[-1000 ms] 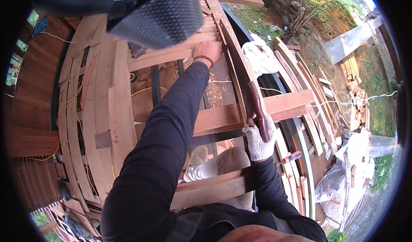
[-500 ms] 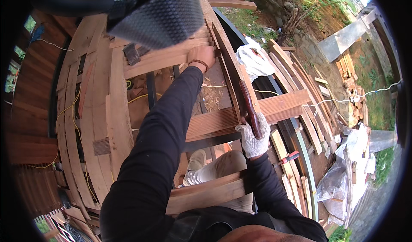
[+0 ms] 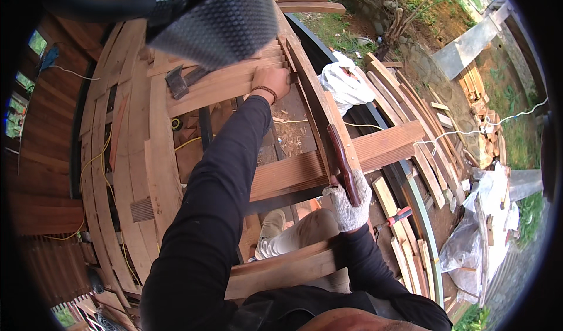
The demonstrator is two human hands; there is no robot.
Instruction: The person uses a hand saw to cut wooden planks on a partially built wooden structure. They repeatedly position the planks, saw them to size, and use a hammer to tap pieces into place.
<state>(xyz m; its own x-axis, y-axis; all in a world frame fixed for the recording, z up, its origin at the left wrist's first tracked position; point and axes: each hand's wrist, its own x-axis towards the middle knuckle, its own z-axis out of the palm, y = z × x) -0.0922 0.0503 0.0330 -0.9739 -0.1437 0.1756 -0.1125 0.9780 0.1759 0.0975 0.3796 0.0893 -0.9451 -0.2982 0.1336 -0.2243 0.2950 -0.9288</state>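
My right hand [image 3: 346,202], in a white knit glove, grips the red-brown handle [image 3: 343,161] of what looks like a handsaw, whose long blade reaches forward beside a narrow wooden board. My left hand [image 3: 271,81], bare with a bead bracelet, has its fingers curled over the end of a crosswise board [image 3: 217,87] beside the blade, among a row of cut slats. A dark angular block [image 3: 177,84] rests toward that board's left end. A wide grooved plank [image 3: 281,175] crosses beneath the saw. A red-handled tool [image 3: 397,216] lies right of my glove.
Long planks [image 3: 126,178] line the left. White cloth [image 3: 343,81], loose boards [image 3: 428,161] and plastic sheeting [image 3: 475,243] are at right, with white and yellow cords. My foot [image 3: 272,225] is below the frame. A blurred grey textured object [image 3: 217,23] blocks the top centre.
My right hand and the saw handle have moved slightly down, toward my body. My left hand sits a little left and lower in view, and the surroundings have shifted slightly too.
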